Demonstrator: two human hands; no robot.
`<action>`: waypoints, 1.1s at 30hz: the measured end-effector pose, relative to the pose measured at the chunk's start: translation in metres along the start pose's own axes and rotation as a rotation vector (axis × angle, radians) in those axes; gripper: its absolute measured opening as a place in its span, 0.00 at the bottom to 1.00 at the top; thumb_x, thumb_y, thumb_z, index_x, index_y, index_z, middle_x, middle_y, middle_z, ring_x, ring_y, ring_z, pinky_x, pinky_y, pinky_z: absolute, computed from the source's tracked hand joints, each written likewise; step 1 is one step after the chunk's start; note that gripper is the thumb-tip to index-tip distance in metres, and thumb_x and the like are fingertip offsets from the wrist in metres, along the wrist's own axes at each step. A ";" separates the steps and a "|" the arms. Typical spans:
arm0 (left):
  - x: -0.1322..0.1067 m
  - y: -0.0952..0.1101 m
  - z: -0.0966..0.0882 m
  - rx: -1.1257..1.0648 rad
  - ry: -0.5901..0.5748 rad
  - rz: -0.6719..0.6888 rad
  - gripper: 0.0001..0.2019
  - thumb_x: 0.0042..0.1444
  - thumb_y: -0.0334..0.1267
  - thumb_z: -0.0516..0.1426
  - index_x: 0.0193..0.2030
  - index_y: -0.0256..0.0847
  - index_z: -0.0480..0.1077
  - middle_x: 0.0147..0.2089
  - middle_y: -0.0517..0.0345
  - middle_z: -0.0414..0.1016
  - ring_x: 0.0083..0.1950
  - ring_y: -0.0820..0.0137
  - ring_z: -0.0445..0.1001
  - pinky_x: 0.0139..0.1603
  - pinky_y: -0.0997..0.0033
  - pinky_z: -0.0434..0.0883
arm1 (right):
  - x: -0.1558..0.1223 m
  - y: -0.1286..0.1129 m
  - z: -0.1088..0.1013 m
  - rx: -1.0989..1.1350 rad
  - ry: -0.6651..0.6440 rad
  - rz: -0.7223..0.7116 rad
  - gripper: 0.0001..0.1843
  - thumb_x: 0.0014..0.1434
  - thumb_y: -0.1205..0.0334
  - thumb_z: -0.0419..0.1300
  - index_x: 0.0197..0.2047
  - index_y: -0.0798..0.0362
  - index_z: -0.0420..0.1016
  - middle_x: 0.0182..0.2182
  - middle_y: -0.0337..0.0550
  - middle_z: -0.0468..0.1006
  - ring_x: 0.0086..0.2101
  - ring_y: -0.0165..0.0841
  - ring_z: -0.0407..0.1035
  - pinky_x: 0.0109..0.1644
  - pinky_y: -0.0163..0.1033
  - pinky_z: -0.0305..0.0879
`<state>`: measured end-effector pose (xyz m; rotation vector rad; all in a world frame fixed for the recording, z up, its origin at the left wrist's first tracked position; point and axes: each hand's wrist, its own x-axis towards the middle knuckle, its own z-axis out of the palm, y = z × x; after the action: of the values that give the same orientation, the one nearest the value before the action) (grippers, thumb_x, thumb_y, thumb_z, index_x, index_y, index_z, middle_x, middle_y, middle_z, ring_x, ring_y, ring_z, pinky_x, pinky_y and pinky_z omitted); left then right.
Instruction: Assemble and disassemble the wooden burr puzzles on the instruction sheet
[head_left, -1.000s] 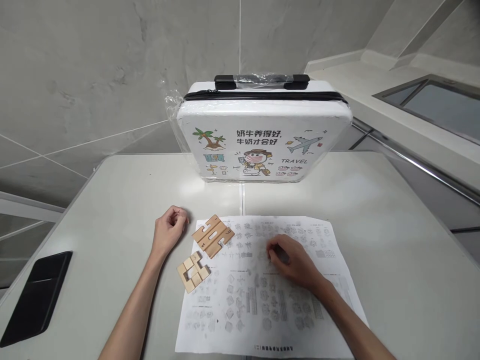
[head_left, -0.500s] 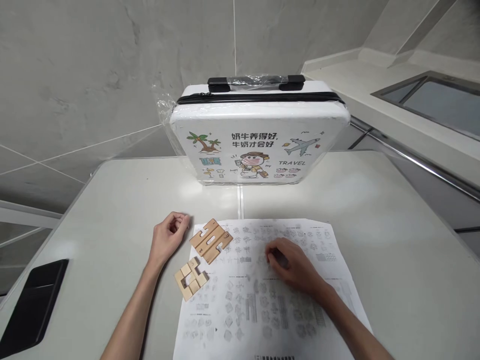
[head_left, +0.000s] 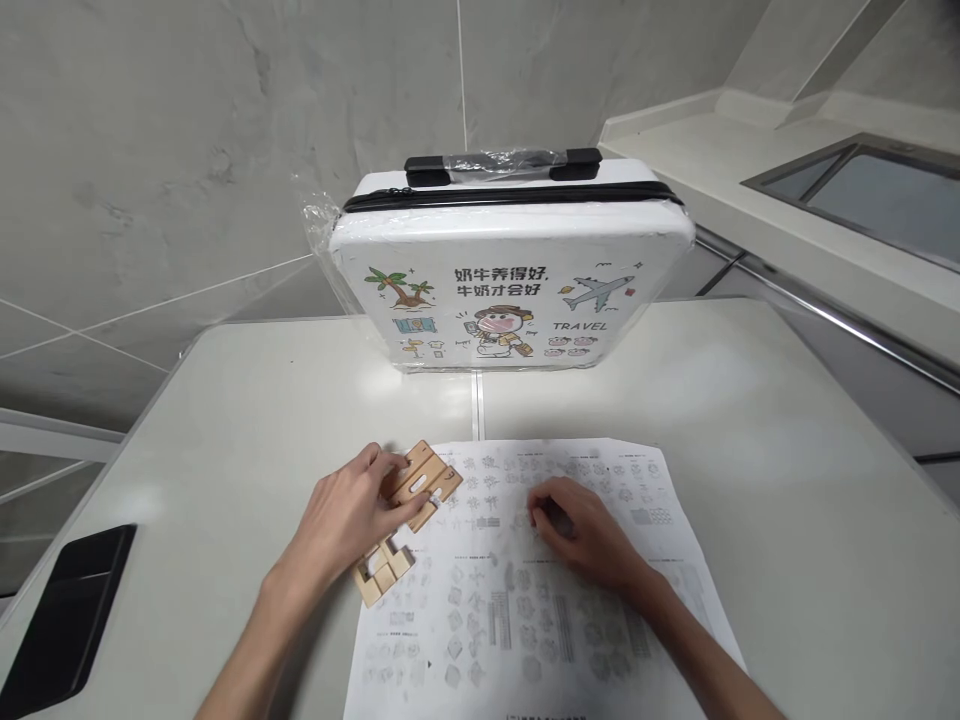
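My left hand (head_left: 358, 510) reaches over the darker wooden puzzle pieces (head_left: 442, 482), which lie side by side with notches and pencilled marks. Its thumb and fingers hold them from two sides, and part of the wood is hidden beneath. Just below this hand sits a paler group of notched wooden puzzle pieces (head_left: 388, 575), partly covered by the wrist. Resting on the printed sheet (head_left: 510, 600), my right hand (head_left: 581, 525) is loosely curled closed, and nothing shows in it.
A white suitcase (head_left: 517, 260) in clear plastic, with cartoon prints and a black handle, stands at the back of the pale table (head_left: 787, 480). A black phone (head_left: 67, 610) lies at the left edge. A counter with a sink (head_left: 870, 195) is at the right.
My left hand has moved right from the bare table onto the darker wooden puzzle pieces and taken hold of them. My right hand has stayed in place. The view has shifted slightly.
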<state>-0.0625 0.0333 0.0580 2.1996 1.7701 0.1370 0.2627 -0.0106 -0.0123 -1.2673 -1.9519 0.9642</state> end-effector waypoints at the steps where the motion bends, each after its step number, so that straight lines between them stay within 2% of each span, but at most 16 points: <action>1: -0.001 0.004 0.001 0.035 -0.010 -0.001 0.19 0.58 0.59 0.63 0.43 0.47 0.76 0.37 0.55 0.76 0.28 0.63 0.73 0.28 0.66 0.61 | 0.000 0.000 0.000 0.001 -0.004 0.004 0.09 0.66 0.72 0.56 0.40 0.47 0.71 0.34 0.41 0.78 0.33 0.38 0.73 0.38 0.42 0.70; 6: 0.004 0.015 0.009 0.173 0.019 -0.022 0.15 0.58 0.55 0.63 0.35 0.45 0.73 0.35 0.54 0.74 0.26 0.63 0.71 0.26 0.64 0.56 | 0.000 0.002 0.000 0.011 -0.019 -0.003 0.09 0.67 0.72 0.56 0.42 0.47 0.70 0.34 0.41 0.78 0.35 0.38 0.73 0.39 0.43 0.70; 10: 0.010 0.028 0.012 0.190 0.031 -0.010 0.15 0.55 0.52 0.65 0.32 0.45 0.70 0.33 0.55 0.74 0.24 0.65 0.69 0.25 0.65 0.55 | 0.001 0.002 0.000 0.016 -0.030 -0.010 0.09 0.67 0.72 0.56 0.42 0.48 0.70 0.34 0.41 0.79 0.34 0.38 0.73 0.38 0.43 0.70; 16: 0.007 0.072 0.035 0.050 0.044 0.138 0.14 0.54 0.48 0.67 0.33 0.46 0.67 0.35 0.54 0.75 0.31 0.61 0.74 0.29 0.62 0.61 | 0.001 0.002 0.001 0.024 0.041 -0.039 0.08 0.68 0.72 0.56 0.42 0.47 0.70 0.35 0.42 0.79 0.34 0.38 0.74 0.38 0.43 0.70; 19: 0.003 0.086 0.047 -0.079 0.030 0.181 0.13 0.63 0.51 0.63 0.41 0.47 0.67 0.39 0.54 0.76 0.33 0.61 0.76 0.29 0.62 0.63 | 0.000 0.003 0.001 0.017 0.084 -0.088 0.09 0.66 0.72 0.57 0.44 0.47 0.69 0.37 0.42 0.77 0.36 0.39 0.73 0.39 0.43 0.71; 23: -0.003 0.084 0.054 -0.128 0.095 0.151 0.10 0.71 0.50 0.56 0.49 0.47 0.66 0.42 0.53 0.76 0.38 0.58 0.77 0.34 0.60 0.68 | 0.000 0.002 -0.001 -0.060 0.062 -0.208 0.16 0.62 0.70 0.64 0.49 0.47 0.68 0.45 0.48 0.74 0.43 0.43 0.71 0.46 0.47 0.73; 26: -0.008 0.078 0.054 -0.120 0.126 0.128 0.10 0.72 0.49 0.56 0.49 0.46 0.66 0.44 0.50 0.75 0.39 0.57 0.77 0.36 0.59 0.70 | 0.000 0.001 -0.003 -0.118 0.018 -0.250 0.17 0.61 0.66 0.69 0.49 0.46 0.68 0.45 0.48 0.73 0.43 0.43 0.70 0.45 0.49 0.73; 30: -0.018 0.074 0.053 -0.120 0.074 0.199 0.10 0.73 0.48 0.55 0.43 0.46 0.67 0.42 0.51 0.75 0.38 0.58 0.76 0.37 0.58 0.72 | -0.002 0.003 -0.004 -0.140 -0.020 -0.280 0.15 0.64 0.64 0.71 0.47 0.47 0.69 0.43 0.47 0.75 0.42 0.43 0.70 0.44 0.49 0.73; 33: -0.023 0.073 0.053 -0.117 0.041 0.276 0.09 0.74 0.47 0.55 0.46 0.45 0.69 0.45 0.50 0.77 0.42 0.57 0.78 0.41 0.57 0.74 | -0.003 0.007 -0.005 -0.164 -0.019 -0.289 0.15 0.65 0.61 0.72 0.49 0.47 0.70 0.44 0.48 0.76 0.43 0.44 0.70 0.46 0.51 0.73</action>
<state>0.0147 -0.0120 0.0326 2.3580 1.4293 0.3414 0.2707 -0.0103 -0.0154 -1.0255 -2.1909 0.6860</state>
